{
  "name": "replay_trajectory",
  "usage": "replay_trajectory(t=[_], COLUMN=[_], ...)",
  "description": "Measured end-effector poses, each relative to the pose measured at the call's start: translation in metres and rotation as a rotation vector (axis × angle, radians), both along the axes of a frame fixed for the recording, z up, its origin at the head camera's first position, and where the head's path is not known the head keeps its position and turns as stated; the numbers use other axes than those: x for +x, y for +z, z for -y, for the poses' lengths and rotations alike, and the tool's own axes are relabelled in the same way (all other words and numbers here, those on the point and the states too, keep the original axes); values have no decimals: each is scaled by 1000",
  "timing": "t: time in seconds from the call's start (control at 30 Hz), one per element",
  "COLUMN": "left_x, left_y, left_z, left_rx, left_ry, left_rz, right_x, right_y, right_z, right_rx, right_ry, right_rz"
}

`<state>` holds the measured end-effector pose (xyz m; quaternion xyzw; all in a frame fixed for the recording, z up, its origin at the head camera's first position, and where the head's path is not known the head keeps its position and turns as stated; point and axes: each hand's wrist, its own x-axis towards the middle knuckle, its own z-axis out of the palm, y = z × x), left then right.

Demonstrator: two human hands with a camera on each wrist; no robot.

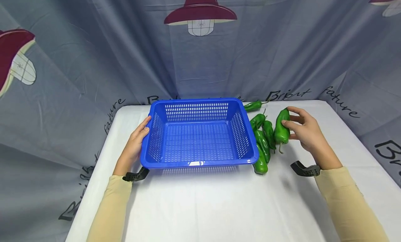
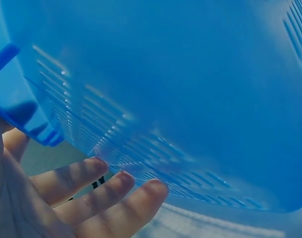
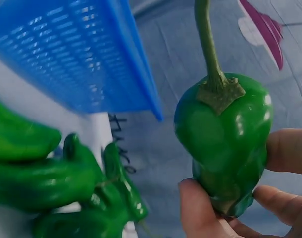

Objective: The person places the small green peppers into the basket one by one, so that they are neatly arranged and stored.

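A blue plastic basket with slotted walls stands in the middle of the table, its inside bare. My left hand holds its left rim; in the left wrist view, several fingers stretch out beneath the rim beside the slotted outer wall. To the right of the basket, my right hand grips a green pepper between thumb and fingers, stem pointing down toward me. In the right wrist view that pepper shows its stem and glossy skin up close. Part of the left hand is hidden by the rim.
Several green peppers lie in a loose cluster against the basket's right side, one behind its far right corner. A white cloth covers the table. Grey curtains printed with lamps hang behind and at both sides.
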<state>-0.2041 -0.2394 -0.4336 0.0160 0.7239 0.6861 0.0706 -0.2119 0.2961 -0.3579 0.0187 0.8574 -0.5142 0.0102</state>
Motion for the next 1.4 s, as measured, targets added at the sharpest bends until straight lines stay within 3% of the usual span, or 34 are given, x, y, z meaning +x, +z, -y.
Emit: replay_trajectory(t=[0.27,0.6,1.03,1.4], left_x=[-1,1,2,1], left_y=[1,2,1,1], left_z=[0,-2,-1,-2], left_rx=[-8,12,-21,-16], left_ry=[-1,-3,17,15], left_rz=[5,-6,-17,-25], right_x=[-24,-42,-72,-77], right_y=[18,30,26,23], right_z=[37,88,166,224], right_rx=[-35,-23,-35,-77], right_ry=[114,204,316,357], right_rz=[71,100,176,214])
